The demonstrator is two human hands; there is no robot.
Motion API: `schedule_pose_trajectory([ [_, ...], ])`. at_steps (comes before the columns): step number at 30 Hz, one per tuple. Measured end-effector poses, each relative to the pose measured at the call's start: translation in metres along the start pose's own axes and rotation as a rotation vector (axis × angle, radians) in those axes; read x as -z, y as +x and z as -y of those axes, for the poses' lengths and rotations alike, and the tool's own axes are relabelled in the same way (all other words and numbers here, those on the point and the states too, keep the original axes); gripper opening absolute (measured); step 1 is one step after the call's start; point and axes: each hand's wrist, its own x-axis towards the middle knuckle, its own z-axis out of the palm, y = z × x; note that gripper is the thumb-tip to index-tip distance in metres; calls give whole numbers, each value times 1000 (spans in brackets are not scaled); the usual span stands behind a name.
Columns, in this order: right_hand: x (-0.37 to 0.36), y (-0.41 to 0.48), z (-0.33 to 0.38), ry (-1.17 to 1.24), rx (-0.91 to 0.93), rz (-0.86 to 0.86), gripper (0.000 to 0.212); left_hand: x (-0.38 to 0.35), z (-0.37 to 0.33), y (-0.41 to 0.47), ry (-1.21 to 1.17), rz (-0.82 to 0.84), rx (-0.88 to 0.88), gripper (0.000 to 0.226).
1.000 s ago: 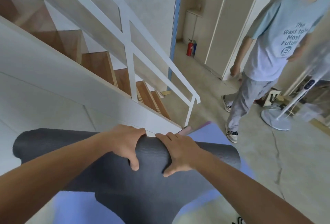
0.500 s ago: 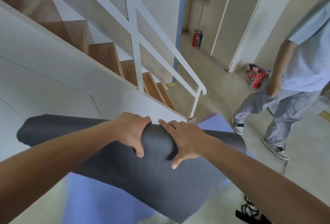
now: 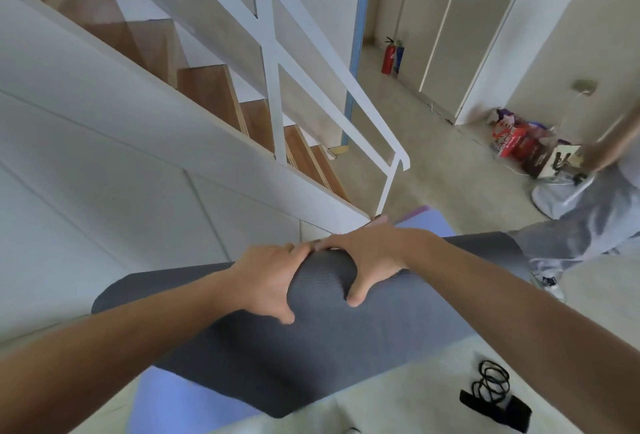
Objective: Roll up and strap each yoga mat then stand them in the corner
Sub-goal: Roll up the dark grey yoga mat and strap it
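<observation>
A dark grey yoga mat [image 3: 311, 357] is partly rolled, its roll lying crosswise in front of me with a loose flap hanging towards me. My left hand [image 3: 266, 281] grips the roll at its middle, fingers over the top and thumb on the near side. My right hand [image 3: 367, 260] grips the roll right beside it in the same way. Under the grey mat a purple-blue yoga mat [image 3: 166, 402] lies flat on the floor, its far corner showing beyond my right hand. Black straps [image 3: 495, 395] lie on the floor at the lower right.
A white staircase with wooden steps [image 3: 207, 87] and a white handrail [image 3: 346, 94] fills the left. A person in grey trousers [image 3: 588, 225] stands at the right by a fan base [image 3: 550, 194]. Bags [image 3: 516, 139] and a fire extinguisher [image 3: 388, 56] sit further back.
My hands have drawn closer together on the grey roll and the roll has turned further. The view swung right and down, bringing the straps in. The person has stepped towards the right edge.
</observation>
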Motion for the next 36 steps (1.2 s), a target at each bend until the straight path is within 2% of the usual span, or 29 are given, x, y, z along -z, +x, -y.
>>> schedule_pose_trajectory([
  [3, -18, -9, 4, -332, 40, -135, 131, 11, 4, 10, -265, 154, 50, 94],
  [4, -25, -12, 3, -406, 58, -194, 132, 15, 4, 12, -388, 216, 42, 85],
  [6, -27, -20, 1, -389, 103, -256, 121, 25, 3, 14, -614, 335, 19, 70],
  [8, -21, -26, -3, -278, 131, -220, 105, 29, 0, 14, -682, 414, -15, 72],
  [10, -15, -26, -10, -134, 119, -168, 93, 30, -8, 15, -500, 364, -54, 101],
  [12, -13, -21, -19, 39, 68, -110, 87, 20, -18, 16, -52, 184, -78, 136],
  [13, -12, -20, -22, 128, 52, -75, 83, 11, -24, 17, 149, 73, -91, 146],
  [14, -10, -20, -25, 221, 40, -41, 76, 3, -30, 17, 278, -10, -95, 149],
  [16, -10, -23, -28, 320, 36, 4, 66, -7, -34, 20, 335, -88, -81, 135],
  [18, -16, -25, -29, 285, 36, -15, 76, -10, -28, 25, 258, -77, -78, 113],
  [21, -38, -21, -27, -57, 34, -125, 124, 3, -18, 33, 2, 74, -9, 98],
  [22, -50, -17, -24, -194, 50, -177, 134, 10, -15, 35, -117, 159, 20, 93],
  [25, -71, -8, -19, -366, 93, -344, 131, 25, -8, 37, -462, 361, 31, 78],
  [28, -61, -6, -22, -302, 129, -423, 114, 34, -4, 32, -556, 418, 13, 73],
  [30, -45, -3, -25, -244, 122, -379, 109, 35, -8, 28, -430, 359, -9, 93],
  [32, -33, -1, -26, -113, 94, -277, 105, 23, -15, 24, -40, 193, -36, 133],
  [33, -28, -1, -27, -14, 79, -216, 103, 12, -20, 23, 134, 95, -50, 143],
  [34, -22, -2, -28, 84, 63, -154, 100, 2, -27, 22, 242, 23, -52, 145],
  [36, -15, -5, -32, 211, 44, -47, 94, -9, -31, 22, 243, -29, -26, 127],
])
